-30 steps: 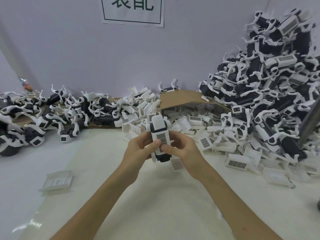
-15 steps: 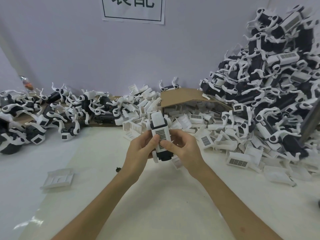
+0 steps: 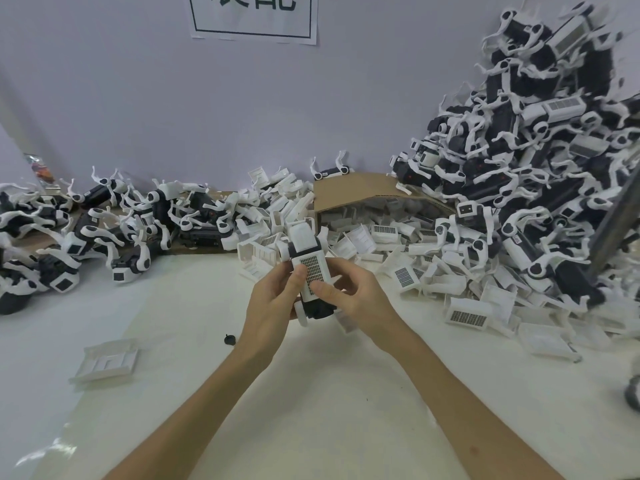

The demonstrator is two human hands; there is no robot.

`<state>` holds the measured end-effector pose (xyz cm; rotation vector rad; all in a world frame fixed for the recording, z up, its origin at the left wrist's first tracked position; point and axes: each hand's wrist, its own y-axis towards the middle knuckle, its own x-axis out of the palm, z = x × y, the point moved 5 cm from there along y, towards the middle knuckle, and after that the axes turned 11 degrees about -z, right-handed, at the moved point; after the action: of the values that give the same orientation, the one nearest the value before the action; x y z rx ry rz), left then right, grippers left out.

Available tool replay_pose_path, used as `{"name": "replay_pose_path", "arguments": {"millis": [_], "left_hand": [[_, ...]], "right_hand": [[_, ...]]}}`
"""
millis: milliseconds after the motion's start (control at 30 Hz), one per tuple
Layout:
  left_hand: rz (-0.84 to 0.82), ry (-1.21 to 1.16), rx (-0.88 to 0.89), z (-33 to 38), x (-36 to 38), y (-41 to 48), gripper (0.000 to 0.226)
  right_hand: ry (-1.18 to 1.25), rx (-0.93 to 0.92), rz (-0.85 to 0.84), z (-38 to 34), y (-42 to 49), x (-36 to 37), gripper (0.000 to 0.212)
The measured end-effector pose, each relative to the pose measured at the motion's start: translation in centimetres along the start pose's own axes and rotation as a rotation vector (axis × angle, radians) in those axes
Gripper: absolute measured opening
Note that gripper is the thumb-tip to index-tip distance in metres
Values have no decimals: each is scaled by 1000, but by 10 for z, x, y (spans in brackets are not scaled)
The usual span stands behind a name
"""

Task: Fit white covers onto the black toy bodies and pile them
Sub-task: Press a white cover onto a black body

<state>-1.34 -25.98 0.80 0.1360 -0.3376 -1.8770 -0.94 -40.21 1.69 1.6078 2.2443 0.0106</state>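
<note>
Head view: left hand and right hand fingers clamped on black toy body, white cover on it under both thumbs, just in front of cardboard box; toy pile right of box.

A pale lilac wall rises beyond the hands, with a paper sign taped high above them. The white worktop spreads beneath them, evenly lit; a grey pole leans far right.
</note>
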Motion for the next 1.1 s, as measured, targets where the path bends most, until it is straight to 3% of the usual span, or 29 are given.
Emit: {"name": "replay_pose_path", "arguments": {"millis": [133, 300, 400, 600, 933, 1100], "left_hand": [[-67, -2, -50, -1, -1, 3, 20], [-83, -9, -56, -1, -4, 3, 35], [-62, -16, -54, -4, -6, 3, 28], [-35, 25, -60, -5, -5, 2, 20], [-16, 27, -24, -1, -7, 1, 21], [1, -43, -86, -4, -6, 0, 22]], "right_hand": [[6, -17, -6, -2, -1, 0, 32], [53, -43, -52, -2, 0, -1, 40], [148, -38, -78, 1, 0, 0, 36], [92, -25, -62, 2, 1, 0, 35], [89, -127, -26, -5, 0, 1, 36], [128, -109, -24, -1, -1, 0, 39]]}}
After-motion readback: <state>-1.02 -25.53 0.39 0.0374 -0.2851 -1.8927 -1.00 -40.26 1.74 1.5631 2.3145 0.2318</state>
